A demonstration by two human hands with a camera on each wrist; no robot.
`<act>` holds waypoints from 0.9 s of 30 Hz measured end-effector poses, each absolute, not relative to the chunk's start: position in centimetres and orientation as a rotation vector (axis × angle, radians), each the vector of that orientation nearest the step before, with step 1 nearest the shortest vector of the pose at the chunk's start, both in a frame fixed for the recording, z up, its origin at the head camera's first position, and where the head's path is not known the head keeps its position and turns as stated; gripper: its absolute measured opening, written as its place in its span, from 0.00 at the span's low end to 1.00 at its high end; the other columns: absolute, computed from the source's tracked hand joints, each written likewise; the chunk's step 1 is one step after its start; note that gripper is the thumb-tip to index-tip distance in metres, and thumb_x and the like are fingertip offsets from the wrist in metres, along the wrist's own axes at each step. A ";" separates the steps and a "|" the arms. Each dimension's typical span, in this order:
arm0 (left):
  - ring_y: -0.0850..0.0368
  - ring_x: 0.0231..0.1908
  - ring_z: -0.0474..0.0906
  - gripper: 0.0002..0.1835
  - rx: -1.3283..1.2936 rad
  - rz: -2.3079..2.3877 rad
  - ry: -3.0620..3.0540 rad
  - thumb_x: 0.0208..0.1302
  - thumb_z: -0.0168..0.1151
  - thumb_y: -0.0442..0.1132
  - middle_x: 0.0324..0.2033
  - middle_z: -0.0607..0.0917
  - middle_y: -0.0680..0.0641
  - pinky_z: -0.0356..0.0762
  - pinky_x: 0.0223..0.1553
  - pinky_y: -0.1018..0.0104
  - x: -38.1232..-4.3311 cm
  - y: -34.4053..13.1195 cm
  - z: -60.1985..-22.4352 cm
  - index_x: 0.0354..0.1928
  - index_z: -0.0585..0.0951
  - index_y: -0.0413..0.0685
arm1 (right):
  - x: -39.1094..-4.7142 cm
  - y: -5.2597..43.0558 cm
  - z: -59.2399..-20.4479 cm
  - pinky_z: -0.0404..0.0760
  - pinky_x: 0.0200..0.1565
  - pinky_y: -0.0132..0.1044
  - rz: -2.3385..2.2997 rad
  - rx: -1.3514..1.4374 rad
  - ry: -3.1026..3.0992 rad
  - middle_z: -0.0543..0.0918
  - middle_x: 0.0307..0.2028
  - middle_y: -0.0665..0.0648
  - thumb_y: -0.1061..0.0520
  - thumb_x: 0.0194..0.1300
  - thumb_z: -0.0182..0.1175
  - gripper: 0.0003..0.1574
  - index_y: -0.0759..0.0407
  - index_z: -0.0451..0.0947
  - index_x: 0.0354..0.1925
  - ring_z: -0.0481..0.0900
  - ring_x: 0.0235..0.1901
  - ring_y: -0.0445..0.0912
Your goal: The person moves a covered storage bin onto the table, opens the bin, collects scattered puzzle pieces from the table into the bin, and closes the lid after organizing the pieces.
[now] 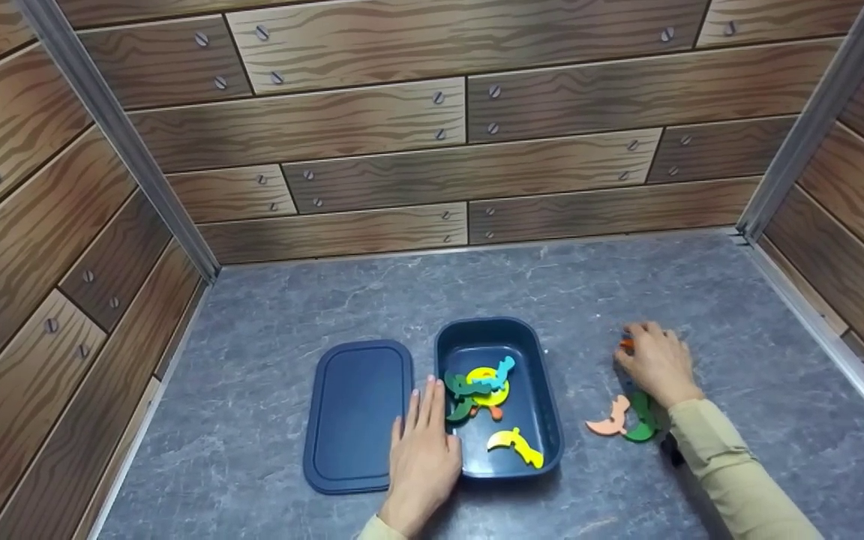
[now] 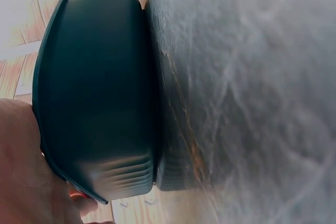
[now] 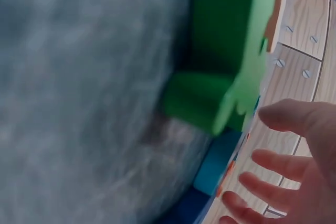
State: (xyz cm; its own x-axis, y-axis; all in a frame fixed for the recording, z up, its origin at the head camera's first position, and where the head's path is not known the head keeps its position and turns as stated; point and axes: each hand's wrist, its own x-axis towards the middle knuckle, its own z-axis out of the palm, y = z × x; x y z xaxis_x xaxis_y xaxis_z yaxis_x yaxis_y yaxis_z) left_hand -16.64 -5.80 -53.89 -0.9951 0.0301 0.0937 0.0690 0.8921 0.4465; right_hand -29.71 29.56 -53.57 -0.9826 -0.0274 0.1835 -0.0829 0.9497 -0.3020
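- Small orange piece (image 1: 627, 343): mostly covered by the right hand (image 1: 658, 365); outline indeterminable.
- Flat, curved green piece (image 1: 640, 421): cut off by the top edge in the right wrist view.
- Dark-blue piece (image 3: 185, 207): cut off by that view's bottom edge.
- Orange-red piece (image 1: 496, 412): mostly beneath the round yellow piece (image 1: 498, 397).
- Rounded rectangular navy lid (image 1: 361, 412): lower right edge obscured by the left hand (image 1: 424, 454).
- Grey marbled tabletop (image 3: 94, 98): blurred, right wrist view.
- Black object (image 1: 672, 450) beside the khaki sleeve (image 1: 732, 465): too small to identify.
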 end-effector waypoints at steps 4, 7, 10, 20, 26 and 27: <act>0.48 0.74 0.50 0.36 -0.079 -0.704 -2.969 0.67 0.49 0.40 0.76 0.53 0.53 0.53 0.66 0.37 -16.7 -5.8 -53.9 0.77 0.56 0.51 | -30.1 29.7 -53.5 0.69 0.46 0.68 0.420 0.106 -2.979 0.75 0.51 0.75 0.57 0.65 0.63 0.25 0.70 0.75 0.56 0.72 0.48 0.72; 0.49 0.74 0.50 0.36 -0.074 -0.714 -2.974 0.67 0.49 0.40 0.76 0.53 0.53 0.53 0.66 0.37 -16.6 -5.8 -53.9 0.77 0.56 0.51 | -30.2 29.9 -53.6 0.71 0.45 0.67 0.413 0.132 -2.986 0.76 0.50 0.74 0.59 0.64 0.63 0.23 0.70 0.77 0.54 0.73 0.48 0.71; 0.49 0.74 0.50 0.36 -0.072 -0.725 -2.973 0.67 0.48 0.40 0.76 0.53 0.53 0.53 0.66 0.37 -16.5 -5.7 -54.0 0.78 0.56 0.52 | -30.0 30.1 -53.7 0.73 0.43 0.65 0.438 0.181 -2.967 0.78 0.45 0.72 0.61 0.63 0.64 0.19 0.70 0.79 0.51 0.75 0.45 0.69; 0.49 0.74 0.50 0.36 -0.071 -0.743 -2.967 0.66 0.48 0.39 0.76 0.54 0.53 0.53 0.66 0.37 -16.6 -5.7 -54.0 0.77 0.56 0.52 | -29.9 30.7 -53.6 0.78 0.36 0.59 0.540 0.285 -2.926 0.82 0.37 0.66 0.63 0.62 0.65 0.08 0.65 0.83 0.41 0.79 0.37 0.63; 0.49 0.74 0.50 0.36 -0.069 -0.732 -2.963 0.66 0.48 0.39 0.76 0.53 0.54 0.53 0.66 0.37 -16.7 -5.7 -54.0 0.77 0.56 0.52 | -30.3 31.0 -53.4 0.78 0.37 0.58 0.555 0.314 -2.957 0.84 0.37 0.64 0.63 0.63 0.65 0.06 0.63 0.85 0.39 0.81 0.37 0.61; 0.49 0.74 0.50 0.36 -0.070 -0.733 -2.963 0.66 0.48 0.39 0.76 0.53 0.54 0.53 0.66 0.37 -16.7 -5.7 -54.0 0.77 0.56 0.52 | -30.3 31.1 -53.4 0.78 0.37 0.58 0.560 0.314 -2.963 0.84 0.37 0.64 0.63 0.63 0.65 0.06 0.62 0.85 0.39 0.81 0.36 0.61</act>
State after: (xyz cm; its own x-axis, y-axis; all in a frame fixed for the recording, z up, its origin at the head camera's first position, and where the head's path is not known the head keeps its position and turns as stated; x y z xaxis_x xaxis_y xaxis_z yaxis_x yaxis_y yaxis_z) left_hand -16.70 -5.72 -53.99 -0.9951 0.0233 0.0964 0.0655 0.8840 0.4628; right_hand -30.34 31.06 -53.40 -0.9725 -0.1817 0.1457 -0.2224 0.9106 -0.3484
